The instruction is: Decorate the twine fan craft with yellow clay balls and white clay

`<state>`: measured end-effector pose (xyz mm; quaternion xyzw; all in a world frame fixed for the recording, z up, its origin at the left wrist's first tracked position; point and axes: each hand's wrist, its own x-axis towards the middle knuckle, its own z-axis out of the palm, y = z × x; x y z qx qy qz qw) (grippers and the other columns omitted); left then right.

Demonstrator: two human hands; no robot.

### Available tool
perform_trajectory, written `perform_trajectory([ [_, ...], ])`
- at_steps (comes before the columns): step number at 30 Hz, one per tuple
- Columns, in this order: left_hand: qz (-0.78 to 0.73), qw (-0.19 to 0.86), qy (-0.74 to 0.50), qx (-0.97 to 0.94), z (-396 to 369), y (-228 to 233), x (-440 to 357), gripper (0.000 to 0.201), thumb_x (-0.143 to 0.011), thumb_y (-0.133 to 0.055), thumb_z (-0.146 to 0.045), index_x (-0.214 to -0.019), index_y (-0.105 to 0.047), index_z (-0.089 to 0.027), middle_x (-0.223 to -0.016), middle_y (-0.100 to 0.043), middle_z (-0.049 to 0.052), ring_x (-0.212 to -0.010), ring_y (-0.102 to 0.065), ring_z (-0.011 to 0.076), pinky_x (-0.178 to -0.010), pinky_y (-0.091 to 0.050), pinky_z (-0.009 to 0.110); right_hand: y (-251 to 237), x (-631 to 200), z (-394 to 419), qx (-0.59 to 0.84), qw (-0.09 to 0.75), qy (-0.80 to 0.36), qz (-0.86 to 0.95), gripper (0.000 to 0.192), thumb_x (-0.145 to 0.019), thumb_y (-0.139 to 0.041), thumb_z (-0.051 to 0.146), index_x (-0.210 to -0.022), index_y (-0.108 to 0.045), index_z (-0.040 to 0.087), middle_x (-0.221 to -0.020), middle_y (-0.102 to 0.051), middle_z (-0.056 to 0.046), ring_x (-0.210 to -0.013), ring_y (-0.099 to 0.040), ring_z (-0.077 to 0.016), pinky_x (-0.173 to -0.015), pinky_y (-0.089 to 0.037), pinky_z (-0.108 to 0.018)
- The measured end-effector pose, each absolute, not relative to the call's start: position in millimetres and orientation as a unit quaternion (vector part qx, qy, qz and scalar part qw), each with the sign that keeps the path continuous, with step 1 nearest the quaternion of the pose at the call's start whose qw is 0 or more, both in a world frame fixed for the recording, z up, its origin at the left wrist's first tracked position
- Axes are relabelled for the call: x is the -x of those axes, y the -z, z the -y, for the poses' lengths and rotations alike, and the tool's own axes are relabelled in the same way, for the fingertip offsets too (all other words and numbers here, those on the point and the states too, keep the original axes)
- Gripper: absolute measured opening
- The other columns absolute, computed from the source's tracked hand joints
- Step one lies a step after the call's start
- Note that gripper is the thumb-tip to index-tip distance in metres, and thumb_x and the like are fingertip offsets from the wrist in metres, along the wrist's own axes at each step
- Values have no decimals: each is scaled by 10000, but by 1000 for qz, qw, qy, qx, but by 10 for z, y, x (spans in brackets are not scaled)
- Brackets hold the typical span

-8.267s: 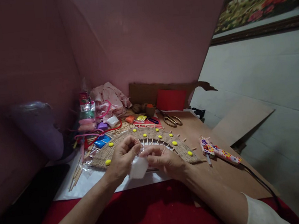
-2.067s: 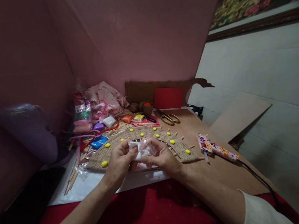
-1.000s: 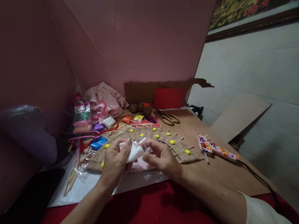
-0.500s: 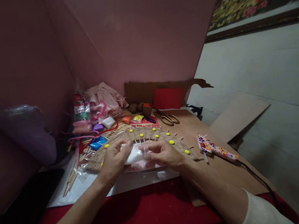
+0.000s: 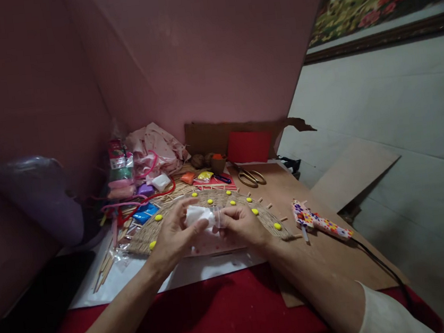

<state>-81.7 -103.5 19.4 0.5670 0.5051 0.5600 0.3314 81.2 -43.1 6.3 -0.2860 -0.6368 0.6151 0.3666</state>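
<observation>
Cluttered table (image 5: 328, 256): scissors (image 5: 250, 176), glue gun (image 5: 319, 221).

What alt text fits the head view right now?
Both hands, left hand and right hand, pinch a small white packet above a woven fan-shaped mat dotted yellow. A patterned glue gun lies to the right.

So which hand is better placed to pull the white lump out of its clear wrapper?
Probably the left hand: its fingers already pinch the white lump, while the right hand grips the clear wrapper end and can steady it.
</observation>
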Motion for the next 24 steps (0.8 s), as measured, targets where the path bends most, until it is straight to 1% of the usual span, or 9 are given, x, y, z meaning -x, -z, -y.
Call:
perform_trajectory([
  [2,-480,294,-545,-622,1026,-199,831,358,-659,-729,-302,-990,-639,-200,-946,-612,59,-868,-586,190,-711,-481,280,-53,-807,421,282,363,-656,598,372,-691,-681,496,-643,-653,128,-516,-579,2,-418,-469,-70,-419,-376,-184],
  [4,-471,243,-541,-653,1014,-201,849,216,-660,-728,-268,-859,-684,-196,-1013,-606,73,-998,-545,210,-842,-439,302,-53,-806,424,274,351,-686,575,357,-698,-676,484,-675,-644,129,-557,-609,-12,-424,-489,-80,-411,-388,-192],
  [5,-475,231,-548,-649,1011,-205,856,150,-677,-712,-267,-803,-689,-191,-968,-614,68,-963,-552,201,-832,-439,295,-57,-807,428,276,352,-685,575,354,-711,-663,484,-680,-639,132,-574,-618,-18,-422,-489,-82,-404,-384,-195],
  [7,-495,249,-563,-613,1011,-219,863,117,-720,-668,-291,-744,-682,-178,-814,-611,43,-781,-565,163,-704,-457,262,-71,-814,438,295,386,-632,604,347,-751,-631,475,-664,-640,139,-571,-608,-18,-424,-473,-83,-399,-366,-199],
  [11,-507,333,-586,-537,1038,-266,843,225,-727,-660,-375,-739,-675,-151,-766,-622,35,-664,-553,139,-561,-446,227,-94,-821,463,302,515,-423,682,162,-741,-690,339,-695,-715,185,-644,-572,-20,-609,-514,-131,-527,-424,-246],
  [13,-516,372,-582,-506,1054,-282,827,269,-701,-681,-409,-713,-668,-141,-699,-626,28,-593,-543,126,-505,-432,216,-97,-815,481,281,552,-380,687,59,-719,-717,269,-754,-740,228,-734,-566,-28,-710,-525,-154,-588,-446,-270],
  [16,-526,413,-573,-473,1070,-292,814,304,-684,-690,-432,-686,-646,-132,-574,-593,4,-459,-475,89,-409,-363,192,-95,-803,509,245,569,-376,689,142,-710,-720,195,-828,-749,269,-822,-540,-28,-772,-521,-153,-622,-458,-276],
  [20,-489,445,-576,-480,1071,-296,819,329,-693,-694,-401,-884,-644,-137,-665,-635,16,-497,-521,96,-429,-383,187,-95,-800,534,222,560,-394,694,206,-744,-684,171,-904,-741,288,-881,-527,-32,-845,-521,-157,-685,-481,-287],
  [24,-481,460,-575,-476,1067,-288,813,303,-679,-711,-385,-820,-636,-127,-687,-640,26,-530,-548,100,-456,-416,188,-92,-799,548,232,531,-421,698,170,-731,-705,233,-893,-729,280,-945,-525,-43,-889,-527,-181,-656,-506,-292],
])
